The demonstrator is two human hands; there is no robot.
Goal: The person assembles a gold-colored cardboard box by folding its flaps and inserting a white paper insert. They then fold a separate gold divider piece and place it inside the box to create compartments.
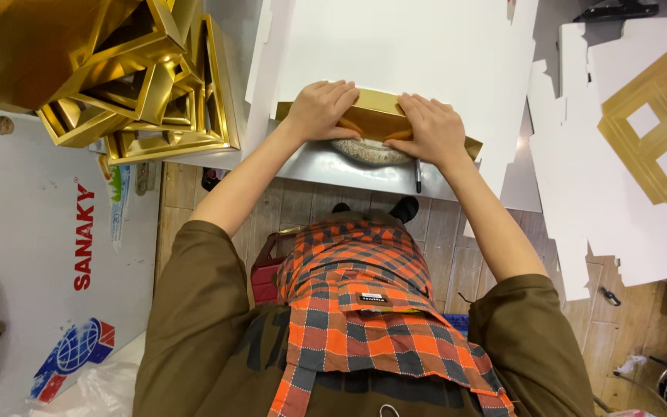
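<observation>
At the near edge of the surface (326,166) we have both hands pressed down on a gold card (376,116), a folded piece lying partly on a white sheet (403,46) and partly over the bare metal strip at the front. Our left hand (319,110) lies flat on the card's left end, fingers (341,93) curled over its far fold and closed against it; our right hand (428,127) does the same on the right end, its fingers (414,104) bent and bearing down on the card rather than lifting it. The hands sit close together with a short gap of gold showing between them, which reads as a hold meant to keep a crease flat and the piece from sliding (the card looks glossy and stiff). Beneath it a pale rounded object (370,152) peeks out at the edge, and a dark pen (417,176) hangs just over the rim beside our right wrist. Room is tight on the left, where a pile of gold frames (148,85) crowds the corner, near our left forearm. Ahead, the white sheet gives open space to push forward. To the right, more white sheets overlap, one bearing a gold lattice (661,123), well apart from our hands. A white chest (48,255) stands low at our left.
</observation>
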